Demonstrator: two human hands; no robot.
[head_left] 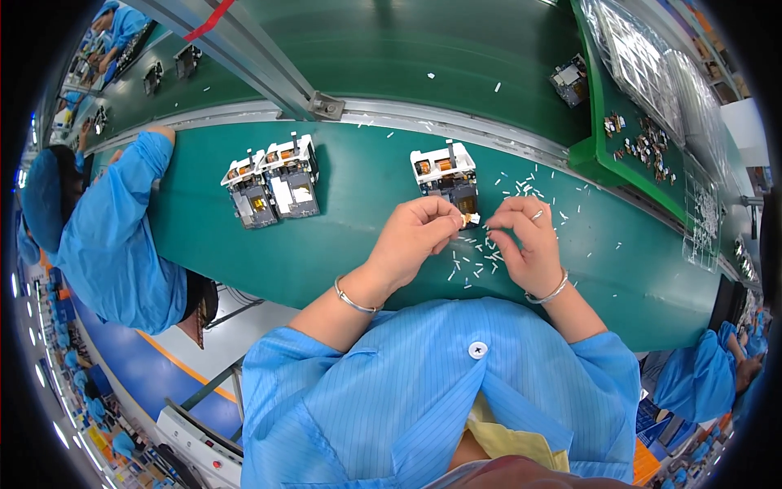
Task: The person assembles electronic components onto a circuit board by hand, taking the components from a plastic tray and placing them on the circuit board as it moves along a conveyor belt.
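Observation:
My left hand (pixel 419 232) pinches a small flex-cable piece (pixel 470 218) with a white end and orange-brown parts, between thumb and forefinger. Directly behind it stands a module (pixel 444 161) with a white frame on top, copper-coloured coils and a dark body; my fingers hide part of its lower end. Just right of the small piece, my right hand (pixel 528 240) has its thumb and fingertips drawn together. Whether anything is between them is too small to make out. Short white strips (pixel 482 257) lie scattered on the green table under and around this hand.
Two similar modules (pixel 275 183) stand side by side to the left. A metal rail (pixel 456 118) and post (pixel 269 65) run behind the green table (pixel 366 175). At the right, a green tray (pixel 603 155) holds many small parts. A person in blue (pixel 122 236) sits at the left.

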